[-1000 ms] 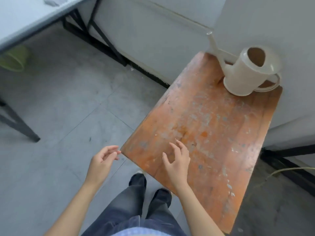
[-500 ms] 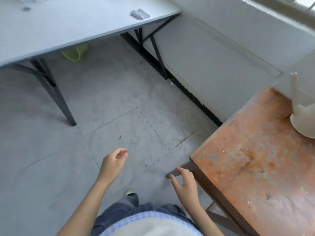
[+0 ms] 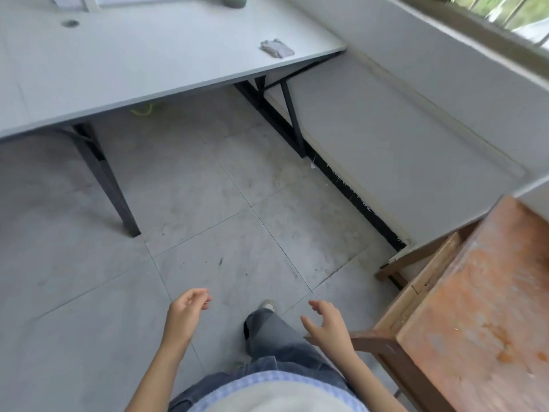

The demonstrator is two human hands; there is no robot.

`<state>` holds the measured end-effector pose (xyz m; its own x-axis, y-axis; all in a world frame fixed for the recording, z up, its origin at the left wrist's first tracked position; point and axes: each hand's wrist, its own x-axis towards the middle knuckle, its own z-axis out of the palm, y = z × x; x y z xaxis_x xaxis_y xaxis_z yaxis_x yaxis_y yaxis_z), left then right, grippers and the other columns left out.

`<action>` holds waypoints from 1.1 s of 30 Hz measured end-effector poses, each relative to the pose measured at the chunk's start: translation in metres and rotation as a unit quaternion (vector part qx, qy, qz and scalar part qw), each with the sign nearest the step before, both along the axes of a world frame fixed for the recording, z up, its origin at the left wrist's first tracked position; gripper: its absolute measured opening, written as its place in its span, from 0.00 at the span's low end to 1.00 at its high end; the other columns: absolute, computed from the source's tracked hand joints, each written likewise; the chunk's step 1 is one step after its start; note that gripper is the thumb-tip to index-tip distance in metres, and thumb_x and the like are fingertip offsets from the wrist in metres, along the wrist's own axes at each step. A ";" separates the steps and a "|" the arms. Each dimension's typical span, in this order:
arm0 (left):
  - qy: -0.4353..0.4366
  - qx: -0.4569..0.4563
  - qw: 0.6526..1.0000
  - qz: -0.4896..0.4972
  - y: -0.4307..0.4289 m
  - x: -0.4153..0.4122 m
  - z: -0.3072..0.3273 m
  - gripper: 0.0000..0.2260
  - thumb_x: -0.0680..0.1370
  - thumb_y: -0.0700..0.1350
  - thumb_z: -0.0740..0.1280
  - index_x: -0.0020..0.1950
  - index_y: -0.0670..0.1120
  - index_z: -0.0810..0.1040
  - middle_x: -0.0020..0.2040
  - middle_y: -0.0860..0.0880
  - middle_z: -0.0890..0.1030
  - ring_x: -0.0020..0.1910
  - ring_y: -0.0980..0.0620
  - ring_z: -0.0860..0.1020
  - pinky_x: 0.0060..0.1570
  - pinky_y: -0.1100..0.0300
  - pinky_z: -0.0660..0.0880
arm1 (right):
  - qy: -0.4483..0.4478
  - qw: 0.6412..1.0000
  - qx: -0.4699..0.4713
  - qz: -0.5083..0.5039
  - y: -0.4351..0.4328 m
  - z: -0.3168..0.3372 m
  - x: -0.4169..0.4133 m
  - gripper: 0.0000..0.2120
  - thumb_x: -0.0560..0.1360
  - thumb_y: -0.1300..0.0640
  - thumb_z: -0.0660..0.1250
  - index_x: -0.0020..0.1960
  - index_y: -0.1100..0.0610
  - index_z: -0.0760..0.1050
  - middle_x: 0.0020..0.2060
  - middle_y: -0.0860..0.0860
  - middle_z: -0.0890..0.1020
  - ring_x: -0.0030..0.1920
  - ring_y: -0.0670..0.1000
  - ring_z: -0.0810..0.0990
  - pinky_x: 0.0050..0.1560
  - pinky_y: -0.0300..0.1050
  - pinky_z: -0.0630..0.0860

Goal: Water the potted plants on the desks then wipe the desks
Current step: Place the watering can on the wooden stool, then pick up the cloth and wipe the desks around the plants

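Note:
A crumpled grey cloth (image 3: 277, 48) lies near the right end of the long white desk (image 3: 142, 55) ahead of me. A grey-green pot (image 3: 234, 0) shows at the desk's far edge, cut off by the frame. My left hand (image 3: 185, 312) and my right hand (image 3: 325, 322) hang over the floor in front of my body, both holding nothing with fingers loosely curled and apart. The watering can is out of view.
A worn orange wooden table (image 3: 487, 307) stands close on my right. The desk's dark metal legs (image 3: 104, 176) reach the grey tiled floor (image 3: 237, 218). A low white wall with a window ledge (image 3: 416, 99) runs along the right. Something green (image 3: 142, 110) lies under the desk.
The view has swung left, away from the wooden table and watering can, toward the white desk. My right hand has come off the table; one leg steps forward.

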<state>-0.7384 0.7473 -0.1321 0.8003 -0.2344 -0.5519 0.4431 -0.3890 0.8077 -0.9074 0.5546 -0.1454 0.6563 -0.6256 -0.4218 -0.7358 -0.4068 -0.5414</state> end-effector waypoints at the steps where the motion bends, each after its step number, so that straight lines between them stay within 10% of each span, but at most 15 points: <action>1: -0.004 0.001 1.000 -0.002 -0.008 0.014 0.000 0.09 0.77 0.39 0.61 0.39 0.46 0.76 0.41 0.46 0.79 0.43 0.46 0.76 0.44 0.56 0.68 | -0.001 1.000 0.003 0.000 -0.009 -0.001 0.014 0.20 0.75 0.51 0.63 0.66 0.57 0.68 0.63 0.52 0.74 0.63 0.49 0.70 0.62 0.39 0.66; 11: -0.089 -0.030 0.994 -0.050 -0.159 0.172 0.039 0.09 0.77 0.37 0.61 0.40 0.48 0.76 0.39 0.50 0.79 0.41 0.50 0.77 0.43 0.58 0.69 | -0.115 0.991 -0.015 -0.059 -0.148 0.026 0.177 0.19 0.75 0.55 0.65 0.64 0.59 0.70 0.61 0.53 0.75 0.60 0.51 0.73 0.58 0.41 0.68; 33: -0.083 -0.036 0.990 -0.106 -0.406 0.489 0.015 0.06 0.77 0.38 0.61 0.45 0.46 0.77 0.40 0.49 0.80 0.41 0.49 0.77 0.42 0.63 0.70 | -0.041 0.992 0.002 -0.116 -0.368 0.001 0.447 0.19 0.75 0.54 0.64 0.64 0.57 0.70 0.59 0.52 0.74 0.60 0.50 0.72 0.54 0.38 0.66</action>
<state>-0.2497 0.3418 -0.1173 0.8074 -0.4408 -0.3921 0.2158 -0.3980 0.8917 -0.4599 0.1869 -0.1440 0.5273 -0.7619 -0.3762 -0.7630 -0.2297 -0.6042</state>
